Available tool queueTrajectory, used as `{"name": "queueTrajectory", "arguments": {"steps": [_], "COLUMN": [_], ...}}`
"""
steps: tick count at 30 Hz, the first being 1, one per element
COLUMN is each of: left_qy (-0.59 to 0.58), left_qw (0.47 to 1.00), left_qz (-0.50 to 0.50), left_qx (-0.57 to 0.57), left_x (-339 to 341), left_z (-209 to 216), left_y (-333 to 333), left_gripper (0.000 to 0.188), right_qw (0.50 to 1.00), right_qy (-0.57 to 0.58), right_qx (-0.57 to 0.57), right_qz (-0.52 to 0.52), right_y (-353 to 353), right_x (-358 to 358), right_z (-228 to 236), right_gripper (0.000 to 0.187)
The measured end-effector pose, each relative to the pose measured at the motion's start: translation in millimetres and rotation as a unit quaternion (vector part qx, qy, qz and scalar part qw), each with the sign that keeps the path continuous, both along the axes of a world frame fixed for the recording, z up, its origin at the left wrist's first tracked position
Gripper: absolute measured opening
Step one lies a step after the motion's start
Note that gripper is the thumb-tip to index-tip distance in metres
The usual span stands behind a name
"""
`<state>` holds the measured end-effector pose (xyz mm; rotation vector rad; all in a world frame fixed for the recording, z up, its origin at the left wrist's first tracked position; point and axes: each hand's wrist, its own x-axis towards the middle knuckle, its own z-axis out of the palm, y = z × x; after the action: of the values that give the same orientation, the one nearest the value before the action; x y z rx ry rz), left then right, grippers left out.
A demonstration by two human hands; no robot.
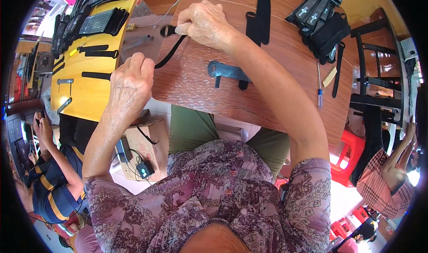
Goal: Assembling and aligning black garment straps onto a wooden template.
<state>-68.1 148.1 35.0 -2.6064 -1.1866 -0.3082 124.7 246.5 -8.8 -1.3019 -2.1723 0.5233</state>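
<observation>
My left hand [131, 77] is closed around a black strap [170, 52], whose free end pokes out to the left over the yellow table. From that fist the strap curves up to my right hand [203, 23], which pinches it close to a dark loop end. Both hands are raised near the left edge of the brown table [187, 86]. Below my right forearm lies a dark, curved padded piece [223, 69] with short black tabs, its right part partly hidden by the arm. Farther off, black straps with loop ends [259, 23] lie flat.
A pile of black padded pieces [318, 26] fills the far right, near a screwdriver [320, 97] and a tan block [329, 77]. More black straps and stacks lie on the yellow table [87, 97]. Co-workers sit at both sides; a cardboard box [154, 150] stands below.
</observation>
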Motion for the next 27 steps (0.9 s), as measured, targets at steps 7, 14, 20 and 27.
{"name": "queueTrajectory", "arguments": {"steps": [7,14,20,27], "left_qy": [0.044,-0.122,-0.551,-0.573], "left_qw": [0.999,0.987,0.658,0.565], "left_qz": [0.031,0.065,0.226,0.229], "left_qx": [0.003,-0.087,-0.461,-0.548], "left_x": [3,-4,0,4], "left_z": [-4,-8,-15,-16], "left_y": [-11,-24,-2,9], "left_gripper": [0.016,0.012,0.007,0.007], "right_qw": [0.99,0.953,0.959,0.963], "right_qy": [-0.026,-0.15,-0.141,-0.191], "right_qx": [-0.037,0.067,0.089,-0.015], "right_qz": [-0.131,-0.254,-0.23,-0.188], "right_y": [32,66,66,45], "right_x": [-15,36,48,60], "right_z": [-10,-38,-41,3], "right_gripper": [0.015,0.016,0.013,0.036]}}
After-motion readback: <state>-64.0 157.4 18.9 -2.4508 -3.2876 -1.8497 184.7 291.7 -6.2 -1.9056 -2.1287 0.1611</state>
